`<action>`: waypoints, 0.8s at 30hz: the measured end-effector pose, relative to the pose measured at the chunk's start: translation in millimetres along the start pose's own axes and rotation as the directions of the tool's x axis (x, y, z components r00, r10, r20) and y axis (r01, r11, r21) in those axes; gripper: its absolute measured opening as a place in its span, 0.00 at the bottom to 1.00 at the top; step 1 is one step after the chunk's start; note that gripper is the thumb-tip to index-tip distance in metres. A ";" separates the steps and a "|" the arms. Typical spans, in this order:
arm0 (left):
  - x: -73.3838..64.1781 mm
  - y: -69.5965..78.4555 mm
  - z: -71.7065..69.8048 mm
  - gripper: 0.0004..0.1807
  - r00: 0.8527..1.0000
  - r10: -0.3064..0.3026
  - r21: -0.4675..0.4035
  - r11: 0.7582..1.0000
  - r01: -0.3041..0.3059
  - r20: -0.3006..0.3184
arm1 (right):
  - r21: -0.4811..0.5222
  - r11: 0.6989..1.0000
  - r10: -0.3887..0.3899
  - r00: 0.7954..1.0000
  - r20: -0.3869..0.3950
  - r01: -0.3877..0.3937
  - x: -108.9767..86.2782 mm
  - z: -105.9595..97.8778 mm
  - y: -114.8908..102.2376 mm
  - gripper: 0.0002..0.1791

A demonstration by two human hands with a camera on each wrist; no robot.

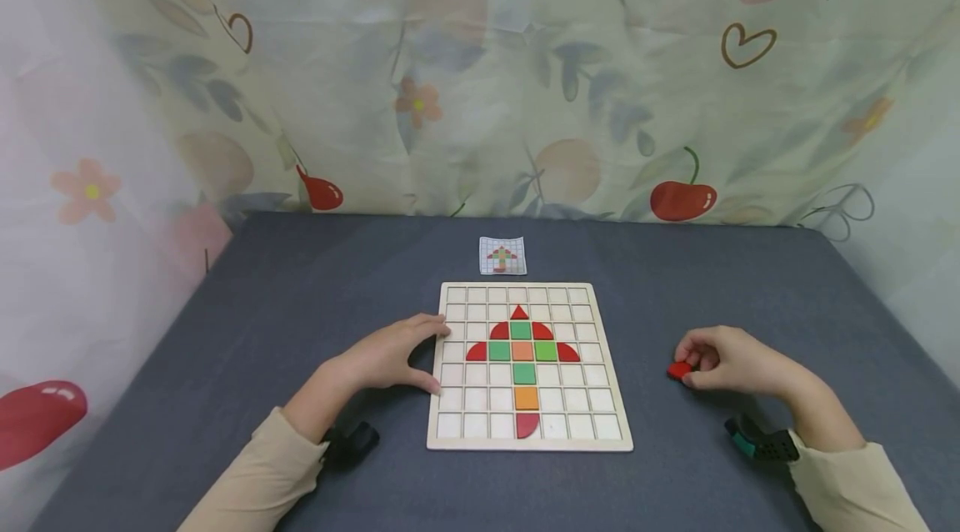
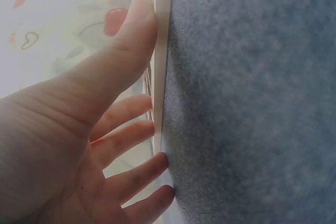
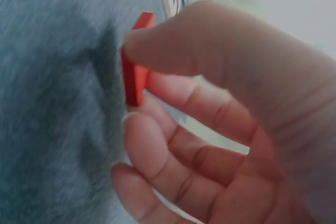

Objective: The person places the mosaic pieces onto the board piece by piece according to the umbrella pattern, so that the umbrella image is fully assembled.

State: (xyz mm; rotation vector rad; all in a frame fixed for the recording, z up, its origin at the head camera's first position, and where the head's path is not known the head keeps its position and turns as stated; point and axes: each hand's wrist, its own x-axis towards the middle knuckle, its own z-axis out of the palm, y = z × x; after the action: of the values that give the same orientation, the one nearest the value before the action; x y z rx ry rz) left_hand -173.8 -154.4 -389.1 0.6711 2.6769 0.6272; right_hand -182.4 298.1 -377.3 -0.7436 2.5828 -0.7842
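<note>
A pale wooden grid board (image 1: 472, 432) lies mid-table, bearing a tree-like pattern of red, green and orange tiles. My left hand (image 1: 393, 353) is at the board's left edge, thumb and fingertips touching its rim. In the left wrist view the thumb (image 2: 139, 19) lies along the board's side (image 2: 164, 24), the fingers spread and fairly straight. To the right of the board, my right hand (image 1: 731, 361) pinches a red tile (image 1: 678, 370) between thumb and fingers, low over the cloth. The tile (image 3: 135, 72) stands on edge in the right wrist view.
Behind the board lies a small pattern card (image 1: 503, 256) with a similar coloured figure. Dark cloth (image 1: 337, 265) covers the table, and a printed curtain (image 1: 517, 98) hangs along its back edge. A dark camera band (image 1: 765, 442) sits at my right wrist.
</note>
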 end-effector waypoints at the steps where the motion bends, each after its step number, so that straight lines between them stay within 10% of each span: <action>1: -0.1 0.1 0.0 0.43 1.000 0.000 -0.001 1.000 0.000 0.001 | -0.007 1.000 -0.003 1.000 -0.011 0.003 0.6 0.0 -2.2 0.07; 24: -0.5 0.6 -1.1 0.43 1.000 -0.004 0.000 1.000 0.004 0.012 | -0.003 0.976 -0.217 0.970 -0.106 0.218 31.3 29.4 -73.3 0.11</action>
State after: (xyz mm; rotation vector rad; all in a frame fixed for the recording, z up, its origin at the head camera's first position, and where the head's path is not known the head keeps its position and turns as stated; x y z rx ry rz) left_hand -173.5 -154.5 -387.9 0.6677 2.6667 0.6199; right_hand -166.3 216.0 -362.4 -1.0218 2.6183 -0.9227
